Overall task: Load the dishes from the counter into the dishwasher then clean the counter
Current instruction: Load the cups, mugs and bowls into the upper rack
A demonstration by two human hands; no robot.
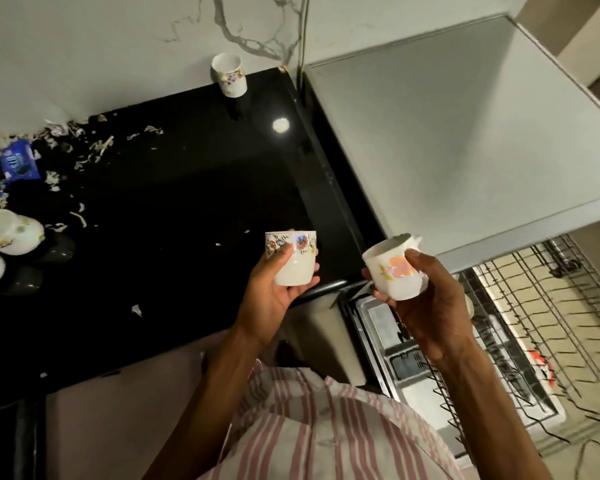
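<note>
The left hand [274,292] grips a white floral cup [290,258] upright over the black counter's [174,202] right edge, fingers curled round it. The right hand [426,299] clasps a tilted cup with an orange flower [392,271] above the open dishwasher's wire rack [548,306]. 1 more cup [229,74] stands at the counter's back, with other white dishes [7,233] at its left edge among scattered scraps.

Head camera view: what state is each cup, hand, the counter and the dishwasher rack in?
Left hand: grips white flower-rimmed cup, upright.
Right hand: grips white orange-flower cup, tilted.
White floral cup by wall: standing, untouched.
Black glossy counter: littered with scraps.
Wire dishwasher rack: pulled out.
</note>
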